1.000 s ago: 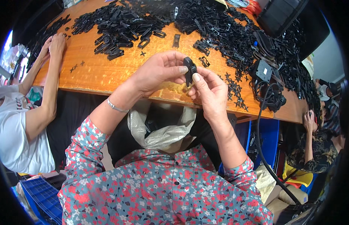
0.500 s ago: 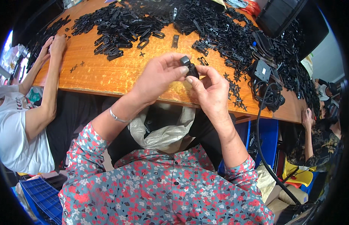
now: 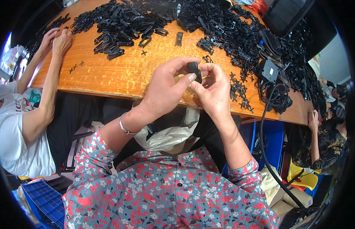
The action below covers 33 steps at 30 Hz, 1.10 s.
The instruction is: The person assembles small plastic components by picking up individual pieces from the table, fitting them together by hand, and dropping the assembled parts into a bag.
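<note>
Between my two hands, above the table's near edge, is a small black plastic part point(image 3: 193, 68) with a squarish, smooth top. My left hand point(image 3: 168, 82) pinches it from the left, thumb pressed on its lower side. From the right, my right hand point(image 3: 215, 86) closes its thumb and curled fingers on the lower end, hiding much of it. A single black clip-like part point(image 3: 179, 38) lies on the wood beyond my hands. Small black cross-shaped pieces point(image 3: 240, 91) are scattered to the right of my right hand, and one more cross piece point(image 3: 143, 52) lies ahead on the left.
Heaps of black plastic parts point(image 3: 122, 28) cover the far side of the wooden table point(image 3: 105, 72). A black box-like device with coiled cable point(image 3: 270, 72) sits at the right. A pale woven sack point(image 3: 162, 141) hangs below the edge. Co-workers' hands point(image 3: 62, 42) work at the left.
Both hands have shifted slightly, and the black part has turned more upright between my fingers. The left co-worker's hands have moved apart.
</note>
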Motion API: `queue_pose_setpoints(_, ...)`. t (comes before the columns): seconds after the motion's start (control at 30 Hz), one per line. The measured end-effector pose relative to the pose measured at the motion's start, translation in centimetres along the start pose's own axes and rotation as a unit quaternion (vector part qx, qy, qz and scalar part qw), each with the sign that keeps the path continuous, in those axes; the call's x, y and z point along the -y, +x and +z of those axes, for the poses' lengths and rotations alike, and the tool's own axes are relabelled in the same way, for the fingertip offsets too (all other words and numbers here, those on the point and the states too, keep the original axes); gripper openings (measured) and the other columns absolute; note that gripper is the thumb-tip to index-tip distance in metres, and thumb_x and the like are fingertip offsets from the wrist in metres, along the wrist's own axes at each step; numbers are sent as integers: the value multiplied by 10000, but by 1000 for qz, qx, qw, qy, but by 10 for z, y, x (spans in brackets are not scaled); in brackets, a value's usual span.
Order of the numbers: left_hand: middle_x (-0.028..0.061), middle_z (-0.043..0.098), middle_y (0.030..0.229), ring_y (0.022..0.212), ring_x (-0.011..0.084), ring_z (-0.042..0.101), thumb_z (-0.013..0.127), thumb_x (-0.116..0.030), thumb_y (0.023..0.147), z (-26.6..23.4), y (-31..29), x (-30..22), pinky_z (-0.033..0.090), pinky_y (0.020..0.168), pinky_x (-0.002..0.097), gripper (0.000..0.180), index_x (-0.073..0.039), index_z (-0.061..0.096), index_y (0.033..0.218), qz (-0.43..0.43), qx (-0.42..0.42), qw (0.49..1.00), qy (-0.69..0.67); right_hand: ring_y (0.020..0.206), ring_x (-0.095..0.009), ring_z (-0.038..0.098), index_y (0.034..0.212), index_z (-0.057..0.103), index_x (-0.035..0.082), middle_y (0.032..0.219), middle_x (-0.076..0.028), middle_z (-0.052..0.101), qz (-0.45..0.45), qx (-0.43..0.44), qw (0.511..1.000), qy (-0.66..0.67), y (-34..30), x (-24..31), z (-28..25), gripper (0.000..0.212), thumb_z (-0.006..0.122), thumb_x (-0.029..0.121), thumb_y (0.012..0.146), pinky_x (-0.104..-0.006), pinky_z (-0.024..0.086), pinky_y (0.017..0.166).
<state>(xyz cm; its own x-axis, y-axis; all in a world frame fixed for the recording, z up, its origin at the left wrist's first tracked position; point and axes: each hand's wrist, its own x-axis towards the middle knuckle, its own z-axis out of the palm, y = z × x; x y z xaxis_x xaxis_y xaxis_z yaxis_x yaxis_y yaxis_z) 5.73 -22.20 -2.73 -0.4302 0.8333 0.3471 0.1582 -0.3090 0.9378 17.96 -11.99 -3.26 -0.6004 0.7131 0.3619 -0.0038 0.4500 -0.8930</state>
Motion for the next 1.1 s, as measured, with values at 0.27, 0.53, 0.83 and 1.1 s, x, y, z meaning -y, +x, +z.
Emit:
queue_pose_setpoints(0.27,43,675,1071,995,105,643,604,10,951,-6,-6,0,533,898,283,283,29,616,1233,-30,20,999,9,695,-65,613,1220,566,-23,978,-75,695,114,121,977,137,-5,-11,2,418,775,-12,859,-219,519,606)
queue_pose_setpoints(0.53,46,642,1164,1057,106,623,618,-41,988,-12,-8,-5,518,914,272,266,-6,609,1252,-142,11,979,-145,654,-63,616,1223,572,-49,860,-28,662,123,138,967,178,-6,3,1,311,700,26,950,-204,509,560)
queue_pose_setpoints(0.83,158,676,1192,1111,202,646,291,-516,1106,-21,21,0,510,1001,340,670,48,584,1321,-134,87,955,-251,602,-52,575,1185,649,-28,768,13,621,120,196,952,200,-16,11,2,272,627,195,1030,-219,486,547)
queue_pose_setpoints(1.1,169,714,1093,1017,211,690,251,-548,1102,-5,11,-11,529,956,341,725,44,653,1217,-197,138,954,-179,614,-87,615,1102,683,-35,902,-42,656,51,173,977,116,-25,18,7,182,661,107,991,-223,506,539)
